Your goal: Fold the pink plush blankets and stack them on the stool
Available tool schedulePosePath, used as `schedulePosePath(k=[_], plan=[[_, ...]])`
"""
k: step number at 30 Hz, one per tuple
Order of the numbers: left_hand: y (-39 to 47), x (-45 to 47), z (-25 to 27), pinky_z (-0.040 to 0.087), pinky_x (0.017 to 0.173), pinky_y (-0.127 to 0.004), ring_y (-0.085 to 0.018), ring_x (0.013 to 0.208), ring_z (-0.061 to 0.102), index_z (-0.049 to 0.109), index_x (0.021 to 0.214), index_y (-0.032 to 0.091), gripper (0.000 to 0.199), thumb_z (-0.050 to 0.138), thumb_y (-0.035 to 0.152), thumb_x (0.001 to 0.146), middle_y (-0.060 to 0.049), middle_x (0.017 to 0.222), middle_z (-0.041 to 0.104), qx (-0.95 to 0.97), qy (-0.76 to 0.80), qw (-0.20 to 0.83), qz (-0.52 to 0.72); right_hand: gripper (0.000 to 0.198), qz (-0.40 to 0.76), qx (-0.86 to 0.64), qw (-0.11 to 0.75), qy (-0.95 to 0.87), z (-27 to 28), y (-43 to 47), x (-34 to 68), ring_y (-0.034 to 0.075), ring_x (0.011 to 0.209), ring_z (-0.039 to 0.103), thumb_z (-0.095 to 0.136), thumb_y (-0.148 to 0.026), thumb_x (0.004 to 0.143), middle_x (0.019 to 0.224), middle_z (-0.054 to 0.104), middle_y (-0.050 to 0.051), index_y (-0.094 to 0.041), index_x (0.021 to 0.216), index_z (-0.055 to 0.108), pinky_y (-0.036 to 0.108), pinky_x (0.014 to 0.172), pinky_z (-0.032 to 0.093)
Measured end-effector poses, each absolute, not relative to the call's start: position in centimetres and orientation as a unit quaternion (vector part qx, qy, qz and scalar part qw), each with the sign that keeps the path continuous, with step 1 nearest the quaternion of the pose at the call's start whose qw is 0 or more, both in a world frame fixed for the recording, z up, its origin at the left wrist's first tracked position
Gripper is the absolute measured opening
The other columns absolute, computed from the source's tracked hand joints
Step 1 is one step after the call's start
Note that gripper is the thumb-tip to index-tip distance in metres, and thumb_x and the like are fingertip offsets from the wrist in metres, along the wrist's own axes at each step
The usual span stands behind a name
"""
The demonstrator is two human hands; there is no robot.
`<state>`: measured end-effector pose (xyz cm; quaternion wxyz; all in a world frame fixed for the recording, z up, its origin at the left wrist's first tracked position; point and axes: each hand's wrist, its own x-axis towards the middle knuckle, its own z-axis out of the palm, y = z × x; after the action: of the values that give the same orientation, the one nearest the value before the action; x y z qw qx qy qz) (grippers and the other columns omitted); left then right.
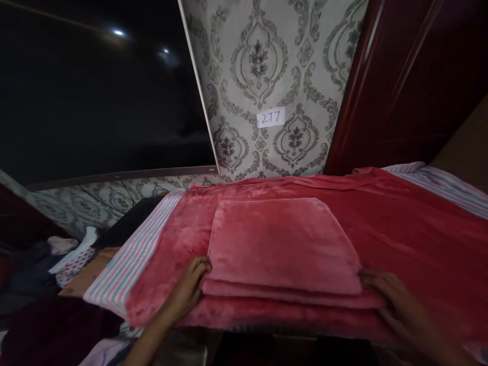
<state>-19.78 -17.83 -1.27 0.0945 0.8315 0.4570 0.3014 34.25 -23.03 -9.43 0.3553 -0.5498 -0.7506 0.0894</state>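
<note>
Your right hand (398,300) touched the right edge of the folded cloth (282,244); I cannot tell whether its grip was closed. Your left hand (192,282) had its grip clamped on the left edge. The cloth lay on a red blanket (415,244), with striped fabric (141,254) beside it. Beyond were clothes (57,325), a screen (102,101) and the wall (259,61) bearing a 277 label (270,117).

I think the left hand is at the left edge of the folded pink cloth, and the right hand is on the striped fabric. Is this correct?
Not entirely: the head view shows the right hand at the right edge of the folded pink cloth. The left hand is at its left edge, as you say.
</note>
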Motion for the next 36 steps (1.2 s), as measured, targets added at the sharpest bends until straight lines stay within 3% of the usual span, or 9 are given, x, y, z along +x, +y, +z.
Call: schedulePosePath(k=[3, 5, 8, 11, 17, 21, 25, 32, 36], plan=[[-17.5, -19.7, 0.9, 0.055, 0.090, -0.042, -0.025, 0.092, 0.066, 0.067, 0.084, 0.025, 0.027, 0.044, 0.013, 0.076, -0.007, 0.089, 0.071, 0.820, 0.487, 0.053, 0.294, 0.032, 0.082, -0.548, 0.384, -0.739, -6.1, -23.4, 34.7, 0.039, 0.097, 0.073, 0.051, -0.055, 0.086, 0.107, 0.076, 0.002, -0.072, 0.111, 0.060, 0.063, 0.079, 0.061], [-16.9, -17.8, 3.1, 0.053, 0.096, -0.045, -0.026, 0.099, 0.067, 0.072, 0.097, 0.024, 0.033, 0.044, 0.015, 0.081, -0.008, 0.098, 0.074, 0.836, 0.469, 0.025, 0.283, 0.028, 0.088, -0.570, 0.378, -0.724, -2.5, -22.5, 33.7, 0.038, 0.103, 0.072, 0.049, -0.056, 0.089, 0.110, 0.076, 0.003, -0.059, 0.108, 0.069, 0.061, 0.089, 0.060], [-15.8, -12.0, 5.3, 0.045, 0.112, -0.043, -0.024, 0.128, 0.060, 0.066, 0.130, 0.024, 0.047, 0.043, 0.015, 0.090, -0.009, 0.133, 0.069, 0.925, 0.322, 0.046, 0.196, 0.048, 0.109, -0.574, 0.354, -0.730, 1.9, -19.5, 29.5, 0.036, 0.125, 0.063, 0.039, -0.057, 0.094, 0.130, 0.071, 0.006, -0.039, 0.123, 0.072, 0.059, 0.114, 0.045], [-14.1, -5.7, 5.9, 0.038, 0.120, -0.040, -0.021, 0.138, 0.053, 0.060, 0.140, 0.024, 0.046, 0.043, 0.018, 0.099, -0.007, 0.142, 0.065, 0.981, 0.152, 0.053, 0.111, 0.058, 0.170, -0.472, 0.302, -0.811, 4.0, -15.2, 23.8, 0.031, 0.140, 0.051, 0.032, -0.050, 0.099, 0.149, 0.058, 0.005, -0.026, 0.141, 0.063, 0.054, 0.123, 0.034], [-10.9, 0.0, 3.9, 0.034, 0.122, -0.033, -0.019, 0.142, 0.050, 0.064, 0.137, 0.020, 0.042, 0.038, 0.020, 0.104, -0.007, 0.149, 0.060, 0.997, 0.034, 0.044, 0.047, 0.056, 0.243, -0.310, 0.261, -0.881, 3.0, -7.8, 18.3, 0.022, 0.146, 0.044, 0.033, -0.049, 0.104, 0.156, 0.051, 0.003, -0.026, 0.150, 0.054, 0.045, 0.124, 0.031], [-10.9, -0.4, 1.0, 0.028, 0.126, -0.040, -0.022, 0.150, 0.040, 0.055, 0.145, 0.011, 0.048, 0.039, 0.023, 0.102, -0.014, 0.155, 0.052, 0.995, 0.032, 0.055, 0.071, 0.053, 0.223, -0.286, 0.170, -0.916, 1.2, -5.1, 18.2, 0.022, 0.155, 0.027, 0.037, -0.047, 0.106, 0.163, 0.040, 0.002, -0.029, 0.154, 0.049, 0.048, 0.128, 0.016], [-11.2, -1.0, -0.1, 0.027, 0.127, -0.044, -0.024, 0.155, 0.030, 0.048, 0.151, 0.013, 0.053, 0.040, 0.030, 0.102, -0.013, 0.162, 0.043, 0.994, 0.039, 0.079, 0.057, 0.059, 0.173, -0.337, 0.121, -0.918, 0.1, -2.3, 19.8, 0.026, 0.158, 0.015, 0.044, -0.057, 0.103, 0.168, 0.028, 0.000, -0.036, 0.158, 0.041, 0.056, 0.127, 0.004], [-11.0, -1.1, 0.5, 0.023, 0.128, -0.039, -0.023, 0.156, 0.028, 0.051, 0.149, 0.014, 0.051, 0.036, 0.031, 0.103, -0.007, 0.162, 0.044, 0.996, 0.032, 0.069, 0.057, 0.058, 0.182, -0.462, 0.148, -0.855, -1.6, 3.3, 23.4, 0.026, 0.151, 0.036, 0.046, -0.053, 0.101, 0.160, 0.045, 0.003, -0.028, 0.154, 0.050, 0.048, 0.127, 0.020], [-10.9, -1.0, 0.7, 0.026, 0.127, -0.038, -0.021, 0.155, 0.030, 0.054, 0.147, 0.016, 0.050, 0.037, 0.031, 0.103, -0.006, 0.160, 0.048, 0.995, 0.031, 0.065, 0.067, 0.060, 0.166, -0.470, 0.177, -0.849, -2.3, 3.5, 23.6, 0.027, 0.149, 0.039, 0.041, -0.057, 0.102, 0.157, 0.049, 0.004, -0.028, 0.153, 0.051, 0.048, 0.127, 0.021]])
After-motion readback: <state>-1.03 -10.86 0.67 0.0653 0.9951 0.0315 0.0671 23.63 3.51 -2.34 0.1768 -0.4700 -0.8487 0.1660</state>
